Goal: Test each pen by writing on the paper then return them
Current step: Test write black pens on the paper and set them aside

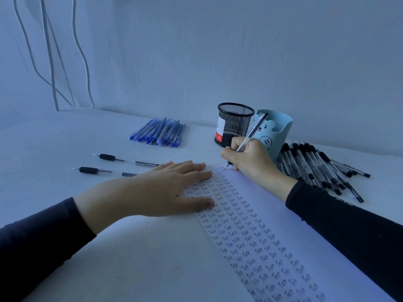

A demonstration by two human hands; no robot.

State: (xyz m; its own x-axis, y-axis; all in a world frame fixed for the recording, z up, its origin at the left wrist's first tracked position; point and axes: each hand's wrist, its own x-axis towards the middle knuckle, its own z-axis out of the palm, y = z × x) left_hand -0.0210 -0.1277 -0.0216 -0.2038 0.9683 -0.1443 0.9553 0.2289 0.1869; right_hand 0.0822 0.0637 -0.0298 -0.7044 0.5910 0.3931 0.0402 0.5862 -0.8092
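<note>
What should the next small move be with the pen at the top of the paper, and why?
Probably write one "Test" with the pen, whose tip sits at the top row of the paper, just right of the last word. Blank sheet lies beside it, so there is room; returning it to the black pens comes after.

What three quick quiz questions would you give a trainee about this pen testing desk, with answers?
1. True or false: the left hand rests open, its fingers on the white paper sheet.
2. Which hand grips the clear-barrelled black pen? A left, B right, C neither.
3. Fill in: the pile of blue pens lies to the ______ of the black wire-mesh cup.
Key: 1 true; 2 B, the right hand; 3 left.
</note>
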